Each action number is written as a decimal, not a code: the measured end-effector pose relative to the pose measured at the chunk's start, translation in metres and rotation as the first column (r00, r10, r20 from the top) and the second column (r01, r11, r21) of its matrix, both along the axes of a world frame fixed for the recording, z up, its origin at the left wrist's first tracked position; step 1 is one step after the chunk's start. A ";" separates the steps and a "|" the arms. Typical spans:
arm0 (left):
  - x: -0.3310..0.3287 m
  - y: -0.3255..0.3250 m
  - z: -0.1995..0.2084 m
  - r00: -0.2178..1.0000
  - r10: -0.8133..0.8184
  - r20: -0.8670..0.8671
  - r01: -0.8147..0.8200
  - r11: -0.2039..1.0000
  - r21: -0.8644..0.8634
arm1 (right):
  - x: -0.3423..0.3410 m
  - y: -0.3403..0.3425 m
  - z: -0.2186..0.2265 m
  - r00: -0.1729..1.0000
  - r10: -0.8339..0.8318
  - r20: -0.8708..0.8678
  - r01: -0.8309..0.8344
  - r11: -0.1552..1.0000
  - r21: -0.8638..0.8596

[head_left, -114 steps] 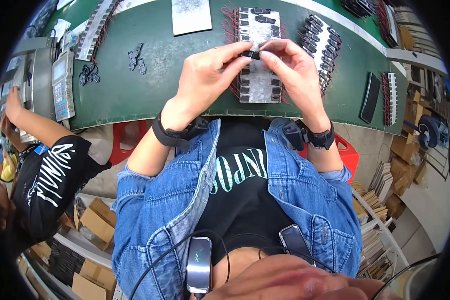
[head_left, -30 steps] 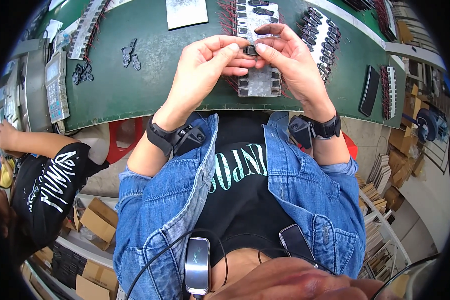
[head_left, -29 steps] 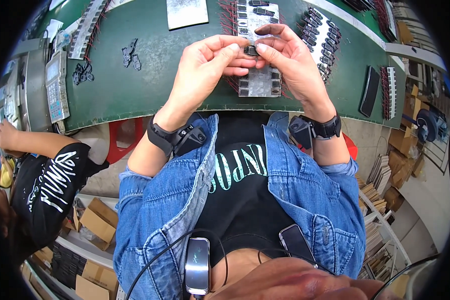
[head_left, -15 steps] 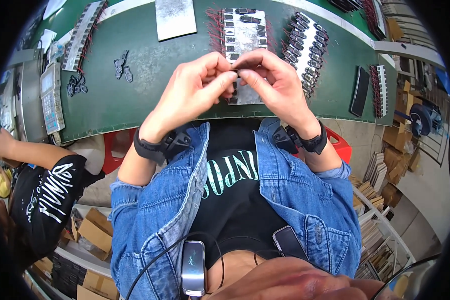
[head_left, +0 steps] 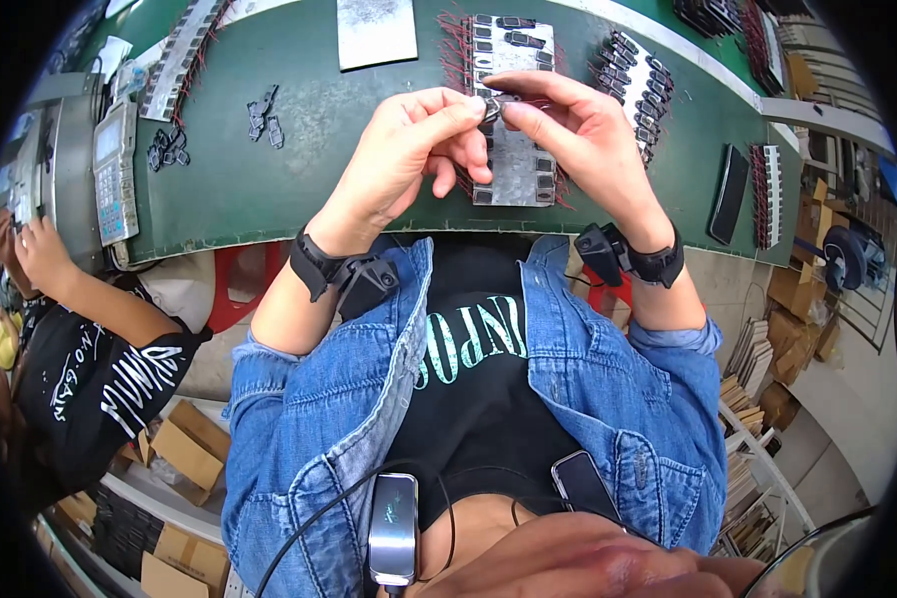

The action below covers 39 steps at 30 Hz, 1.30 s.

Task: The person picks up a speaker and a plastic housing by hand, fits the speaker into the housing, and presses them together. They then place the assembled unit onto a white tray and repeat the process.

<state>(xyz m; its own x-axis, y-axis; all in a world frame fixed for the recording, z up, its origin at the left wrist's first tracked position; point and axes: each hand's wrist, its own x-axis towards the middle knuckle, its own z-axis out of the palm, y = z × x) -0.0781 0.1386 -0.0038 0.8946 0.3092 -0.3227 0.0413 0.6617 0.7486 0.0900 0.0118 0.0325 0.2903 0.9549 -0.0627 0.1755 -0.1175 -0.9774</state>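
Component (head_left: 491, 108), small and dark, sits pinched in the grip of the left hand (head_left: 417, 138); the right hand (head_left: 590, 122) meets its right side, closure unclear. Its long axis is unreadable, over the metal plate (head_left: 513, 179) on the table (head_left: 304, 189).

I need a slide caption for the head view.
Left hand pinching a small dark part beside the right hand, over a silvery plate on a green table.

Small dark part (head_left: 491, 112), upper centre of the frame
Dark with a paler edge, it is held up at a slant between the fingertips of the left hand (head_left: 414, 140) and right hand (head_left: 588, 130), which partly cover it.
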 end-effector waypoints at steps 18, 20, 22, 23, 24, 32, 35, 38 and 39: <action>0.009 -0.016 0.004 0.998 -0.064 -0.008 0.064 0.996 0.058 | 0.013 -0.019 0.005 0.993 0.012 -0.117 -0.022 0.996 -0.089; 0.012 -0.021 0.009 0.998 -0.051 -0.035 0.057 0.982 0.182 | 0.013 -0.022 0.009 0.995 0.010 -0.103 -0.022 0.993 -0.114; 0.009 -0.027 0.013 0.996 -0.051 -0.068 0.069 0.953 0.296 | 0.010 -0.026 0.002 0.998 0.015 -0.067 -0.022 0.995 -0.101; 0.008 -0.030 0.015 0.994 -0.041 -0.101 0.078 0.912 0.402 | 0.009 -0.029 -0.003 0.999 0.024 -0.033 -0.027 0.995 -0.093; 0.008 -0.032 0.016 0.991 -0.026 -0.132 0.089 0.860 0.502 | 0.009 -0.030 -0.004 0.999 0.032 0.002 -0.032 0.996 -0.085; 0.024 -0.017 0.014 0.985 0.171 -0.019 -0.113 0.725 0.679 | 0.038 -0.016 0.005 0.869 -0.115 0.481 0.137 0.991 -0.011; 0.035 -0.003 0.017 0.974 0.210 -0.081 -0.046 0.537 0.842 | 0.072 -0.012 -0.022 0.595 -0.099 0.797 0.089 0.994 0.057; 0.043 0.006 0.015 0.966 0.244 -0.082 -0.017 0.378 0.926 | 0.076 -0.007 -0.028 0.405 -0.101 0.909 0.039 0.995 0.093; 0.045 0.008 0.012 0.968 0.243 -0.061 -0.023 0.330 0.944 | 0.075 -0.006 -0.029 0.397 -0.105 0.912 0.030 0.994 0.101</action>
